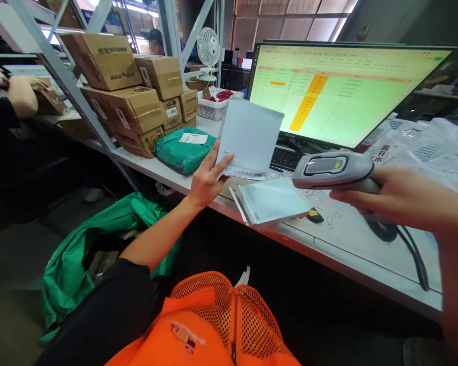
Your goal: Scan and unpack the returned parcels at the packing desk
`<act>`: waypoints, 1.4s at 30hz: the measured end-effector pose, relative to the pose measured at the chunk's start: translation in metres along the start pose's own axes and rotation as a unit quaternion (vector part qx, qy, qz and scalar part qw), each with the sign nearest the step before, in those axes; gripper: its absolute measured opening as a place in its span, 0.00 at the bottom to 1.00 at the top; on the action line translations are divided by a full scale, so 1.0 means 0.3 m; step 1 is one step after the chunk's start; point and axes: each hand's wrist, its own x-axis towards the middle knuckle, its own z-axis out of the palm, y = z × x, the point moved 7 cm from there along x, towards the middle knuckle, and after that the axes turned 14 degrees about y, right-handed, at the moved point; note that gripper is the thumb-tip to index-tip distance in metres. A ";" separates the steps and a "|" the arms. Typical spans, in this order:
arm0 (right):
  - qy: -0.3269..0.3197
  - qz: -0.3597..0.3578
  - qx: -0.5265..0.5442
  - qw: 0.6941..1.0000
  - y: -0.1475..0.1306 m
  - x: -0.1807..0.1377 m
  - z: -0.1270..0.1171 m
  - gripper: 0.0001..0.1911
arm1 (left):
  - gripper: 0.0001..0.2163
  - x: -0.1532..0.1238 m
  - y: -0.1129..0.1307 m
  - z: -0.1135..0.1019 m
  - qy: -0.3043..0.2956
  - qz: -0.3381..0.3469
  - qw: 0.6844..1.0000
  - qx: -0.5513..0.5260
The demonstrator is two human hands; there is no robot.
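My left hand (209, 178) grips a flat white packet (250, 134) by its lower left corner, tilted up in front of the monitor. Fine print runs along the packet's lower edge. In my right hand (400, 201) is a grey barcode scanner (334, 170), its nose pointing left toward the packets and a small green light glowing on top. Its black cable (414, 259) hangs down onto the table. Between the hands, a small stack of similar flat packets (273, 201) lies at the table's front edge.
A large monitor (343, 91) stands behind a black keyboard (286, 157). Left of it are a green parcel (185, 150), stacked cardboard boxes (125, 109), a white basket (213, 109) and a fan (208, 47). Clear plastic bags (435, 147) lie right. An open green sack (72, 269) sits on the floor. Another person's arm (21, 96) shows far left.
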 end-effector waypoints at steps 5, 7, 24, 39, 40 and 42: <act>0.005 -0.010 -0.002 1.000 -0.050 -0.056 -0.042 0.51 | 0.22 -0.005 0.070 0.002 -0.002 0.016 1.000 -0.006; -0.013 0.010 0.000 1.000 -0.049 -0.073 -0.038 0.51 | 0.20 -0.007 0.084 0.008 -0.004 0.023 1.000 -0.010; -0.002 0.028 -0.016 0.999 -0.032 -0.082 -0.029 0.47 | 0.25 -0.033 0.053 0.040 -0.043 -0.022 0.999 -0.025; 0.065 -0.111 0.032 0.991 -0.042 -0.088 -0.051 0.49 | 0.28 -0.022 0.122 0.041 0.028 0.090 0.990 -0.108; 0.063 -0.126 0.035 0.989 -0.040 -0.091 -0.045 0.49 | 0.30 -0.023 0.126 0.041 0.037 0.097 0.987 -0.126; 0.055 -0.147 0.034 0.987 -0.033 -0.093 -0.025 0.49 | 0.32 -0.023 0.129 0.048 0.042 0.096 0.984 -0.141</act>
